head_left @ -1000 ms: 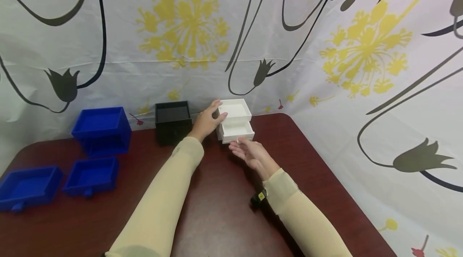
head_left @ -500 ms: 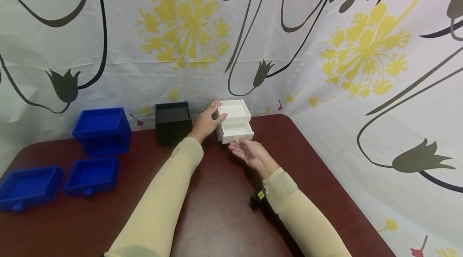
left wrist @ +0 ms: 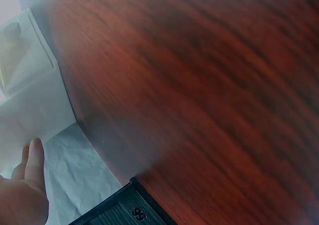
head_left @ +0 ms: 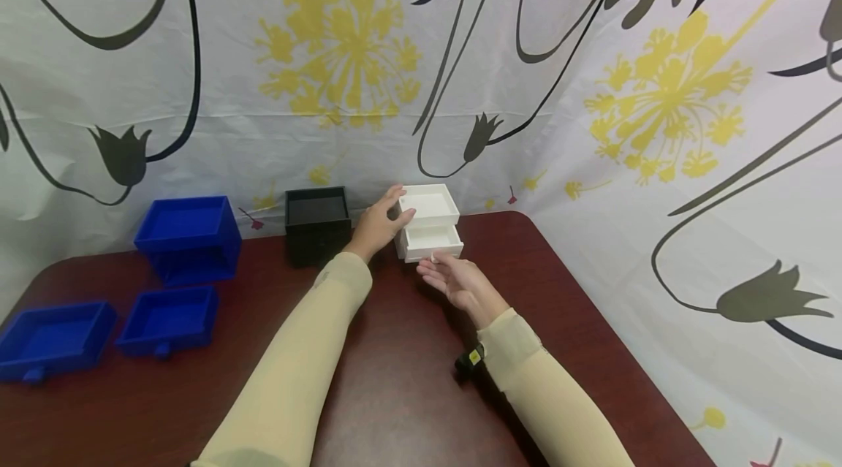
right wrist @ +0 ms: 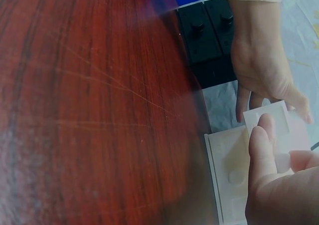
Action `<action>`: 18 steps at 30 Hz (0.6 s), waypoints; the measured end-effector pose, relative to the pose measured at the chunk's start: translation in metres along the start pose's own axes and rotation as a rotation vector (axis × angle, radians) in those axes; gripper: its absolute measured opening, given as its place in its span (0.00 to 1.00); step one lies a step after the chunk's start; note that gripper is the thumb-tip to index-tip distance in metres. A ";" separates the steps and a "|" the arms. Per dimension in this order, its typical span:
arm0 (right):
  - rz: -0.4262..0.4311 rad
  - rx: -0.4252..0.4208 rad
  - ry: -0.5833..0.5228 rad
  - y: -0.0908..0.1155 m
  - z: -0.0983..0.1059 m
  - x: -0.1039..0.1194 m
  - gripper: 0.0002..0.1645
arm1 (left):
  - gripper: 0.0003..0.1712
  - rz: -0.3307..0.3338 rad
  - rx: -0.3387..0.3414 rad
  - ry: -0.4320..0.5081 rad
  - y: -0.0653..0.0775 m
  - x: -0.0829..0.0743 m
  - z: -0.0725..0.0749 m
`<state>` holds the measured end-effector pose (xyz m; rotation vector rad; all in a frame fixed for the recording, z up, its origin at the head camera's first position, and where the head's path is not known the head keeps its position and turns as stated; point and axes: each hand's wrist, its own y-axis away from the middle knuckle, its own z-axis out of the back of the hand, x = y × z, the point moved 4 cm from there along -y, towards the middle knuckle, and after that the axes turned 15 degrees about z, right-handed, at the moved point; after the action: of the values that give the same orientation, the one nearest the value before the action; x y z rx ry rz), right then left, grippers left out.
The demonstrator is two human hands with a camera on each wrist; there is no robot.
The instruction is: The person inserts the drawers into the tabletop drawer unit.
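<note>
Head view: right hand [head_left: 463, 283] pinches a knob [right wrist: 282, 162]; white drawer [head_left: 432, 238], partly out, just past its fingertips. Left hand [head_left: 378, 224] (thumb spread from fingers) at white cabinet's [head_left: 429, 202] side. Black cabinet [head_left: 319, 233] left of those fingers.

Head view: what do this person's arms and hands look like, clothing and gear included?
Plain, long cream sleeves cover the left arm and right arm; the left hand and right hand are ungloved. A small black device with a yellow mark sits by the right cuff.
</note>
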<state>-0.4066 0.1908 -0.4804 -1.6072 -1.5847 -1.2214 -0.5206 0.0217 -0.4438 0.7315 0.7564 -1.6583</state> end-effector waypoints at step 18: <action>0.013 0.003 0.029 -0.008 -0.003 0.002 0.08 | 0.39 0.014 0.010 -0.021 -0.002 0.004 -0.001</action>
<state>-0.4149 0.1900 -0.4788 -1.5888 -1.5550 -1.2296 -0.5232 0.0200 -0.4475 0.7238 0.7273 -1.6554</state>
